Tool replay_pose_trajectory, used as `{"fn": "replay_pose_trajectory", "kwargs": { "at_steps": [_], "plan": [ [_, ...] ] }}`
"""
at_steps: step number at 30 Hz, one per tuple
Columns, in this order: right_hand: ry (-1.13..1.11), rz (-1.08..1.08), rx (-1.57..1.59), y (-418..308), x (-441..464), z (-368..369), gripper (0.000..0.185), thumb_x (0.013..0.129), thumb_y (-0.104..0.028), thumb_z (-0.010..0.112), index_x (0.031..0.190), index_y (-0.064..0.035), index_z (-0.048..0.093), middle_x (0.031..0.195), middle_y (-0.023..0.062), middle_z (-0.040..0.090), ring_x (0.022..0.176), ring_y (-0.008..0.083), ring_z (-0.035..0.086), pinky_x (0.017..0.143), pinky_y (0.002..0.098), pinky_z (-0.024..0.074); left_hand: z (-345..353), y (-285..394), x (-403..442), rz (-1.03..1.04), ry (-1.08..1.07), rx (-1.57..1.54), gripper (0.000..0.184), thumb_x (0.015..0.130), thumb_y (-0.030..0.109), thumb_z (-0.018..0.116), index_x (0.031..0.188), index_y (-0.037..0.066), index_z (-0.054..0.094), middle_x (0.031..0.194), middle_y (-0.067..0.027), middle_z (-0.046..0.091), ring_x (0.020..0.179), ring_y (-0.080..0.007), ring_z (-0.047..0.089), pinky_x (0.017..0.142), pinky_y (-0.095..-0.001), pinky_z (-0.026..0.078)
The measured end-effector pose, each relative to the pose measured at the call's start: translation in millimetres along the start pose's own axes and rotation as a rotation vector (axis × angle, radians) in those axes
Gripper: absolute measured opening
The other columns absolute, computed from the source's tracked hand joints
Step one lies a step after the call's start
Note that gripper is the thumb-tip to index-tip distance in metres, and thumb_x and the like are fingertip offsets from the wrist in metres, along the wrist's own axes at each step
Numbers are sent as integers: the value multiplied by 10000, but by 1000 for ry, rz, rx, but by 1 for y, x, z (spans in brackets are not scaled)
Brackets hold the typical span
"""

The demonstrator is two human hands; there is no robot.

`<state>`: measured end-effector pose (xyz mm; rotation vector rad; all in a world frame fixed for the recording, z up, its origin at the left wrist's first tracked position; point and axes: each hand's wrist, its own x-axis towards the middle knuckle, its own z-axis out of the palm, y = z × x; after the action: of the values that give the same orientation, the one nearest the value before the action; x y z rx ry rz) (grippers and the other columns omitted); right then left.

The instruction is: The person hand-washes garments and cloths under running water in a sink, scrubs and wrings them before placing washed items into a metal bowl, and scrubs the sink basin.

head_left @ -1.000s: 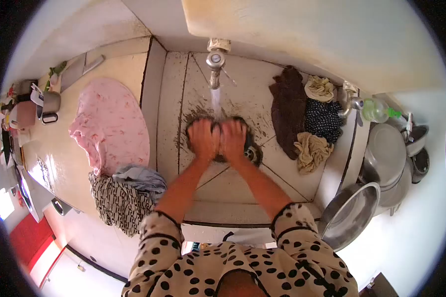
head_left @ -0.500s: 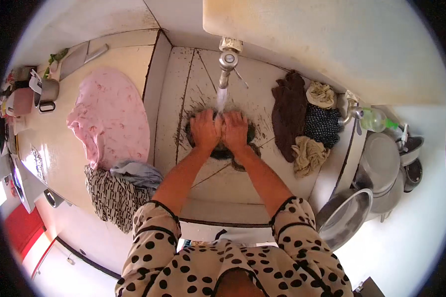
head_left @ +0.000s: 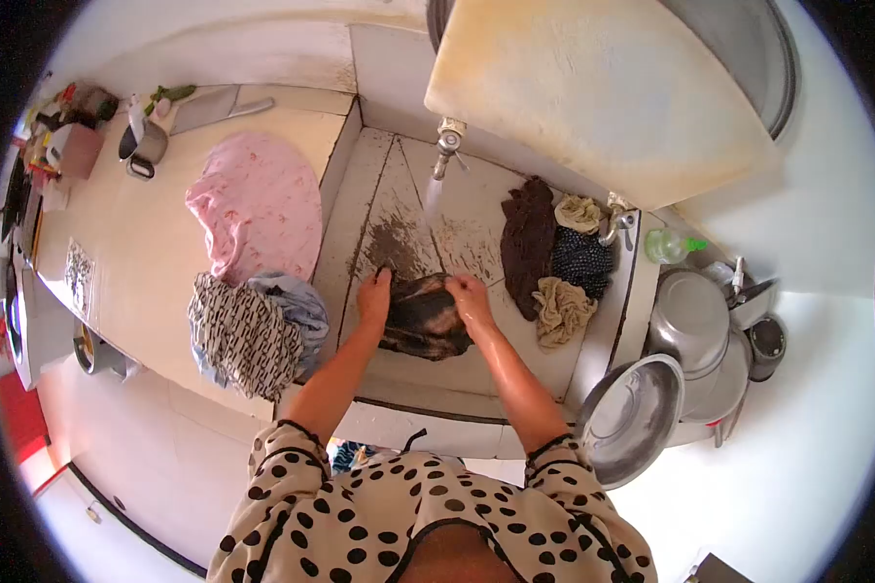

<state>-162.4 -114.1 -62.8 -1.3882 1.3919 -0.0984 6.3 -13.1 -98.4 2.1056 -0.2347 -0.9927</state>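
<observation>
A dark, wet cloth (head_left: 423, 321) is spread between my hands, low in the tiled sink (head_left: 476, 185). My left hand (head_left: 373, 294) pinches its upper left corner, and my right hand (head_left: 470, 300) grips its upper right edge. Water runs from the tap (head_left: 448, 144) above and behind the cloth, and dark streaks mark the tiles under the stream. On the sink's right side lie a brown cloth (head_left: 529, 243), a navy dotted cloth (head_left: 581, 262) and two beige cloths (head_left: 564, 313).
A pink cloth (head_left: 262, 199) and a patterned cloth (head_left: 243, 335) lie on the left counter (head_left: 136, 262). Right of the sink are a steel basin (head_left: 632, 418), stacked pots (head_left: 690, 316), a second tap (head_left: 616, 222) and a green-capped bottle (head_left: 666, 246).
My hands were pressed together on the dark cloth under the water. They have moved apart and nearer to me, with the cloth now stretched between them. The camera view has shifted.
</observation>
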Motion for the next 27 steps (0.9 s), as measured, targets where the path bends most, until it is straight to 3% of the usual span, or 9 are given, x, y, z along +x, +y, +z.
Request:
{"fn": "replay_pose_trajectory", "kwargs": {
  "at_steps": [5,7,10,13,14,17,19,22,27],
  "plan": [
    [116,-54,525,-52,-79,-28,231,865,-186,650,1025,-19,657,940,25,635,831,152,570,807,289,445,-30,28,-45,-19,90,-136,586,828,441,637,1186,-10,530,1056,-130,601,922,-253,584,822,-387,444],
    [32,-224,419,-75,-90,-41,232,862,-173,651,1026,-8,654,915,3,630,822,114,549,791,260,442,-61,62,-68,105,-207,-18,717,820,413,660,1341,-23,432,1177,-127,579,982,-244,579,849,-368,441],
    [90,-386,323,-125,-108,-62,191,870,-105,629,1004,29,648,903,12,634,831,87,549,779,236,443,-76,64,-61,-15,-513,-311,872,808,505,665,1439,29,296,1464,-172,331,1358,-308,302,1061,-485,289],
    [223,-569,557,-157,-124,-83,181,871,-118,647,1007,1,655,935,29,649,858,111,579,809,259,462,-108,115,-98,10,-343,-524,812,819,435,670,1428,30,317,1382,-173,450,1311,-287,390,1053,-437,315],
    [169,-626,711,-174,-137,-88,199,862,-118,658,1017,6,644,935,48,652,859,132,592,815,278,473,-114,125,-105,90,-276,-623,584,832,340,658,1286,27,465,1225,-130,549,1096,-230,544,933,-338,409],
    [74,-753,943,-202,-156,-95,210,861,-116,630,1032,7,623,967,77,658,916,185,622,851,327,490,-134,150,-126,392,-353,-879,263,877,263,611,957,18,560,821,16,551,827,-79,528,773,-301,464],
    [73,-782,901,-186,-137,-90,220,840,-98,599,1035,3,622,956,65,661,896,170,623,819,328,494,-132,142,-117,526,-283,-588,252,850,201,631,981,12,528,893,-49,545,833,-171,548,766,-371,481],
    [216,-522,-34,-109,-72,-83,252,817,-74,559,1052,-10,622,893,75,664,842,179,626,770,325,486,-71,43,-37,831,13,223,399,821,227,662,1136,21,531,1038,-152,594,824,-260,593,743,-355,472],
    [41,-200,-538,-41,-28,-48,478,811,-101,641,1272,-78,520,1028,136,638,844,220,629,746,351,500,-68,-42,-42,615,-379,377,397,830,214,648,1177,47,551,1034,-190,611,877,-341,614,763,-422,484]
  ]
}}
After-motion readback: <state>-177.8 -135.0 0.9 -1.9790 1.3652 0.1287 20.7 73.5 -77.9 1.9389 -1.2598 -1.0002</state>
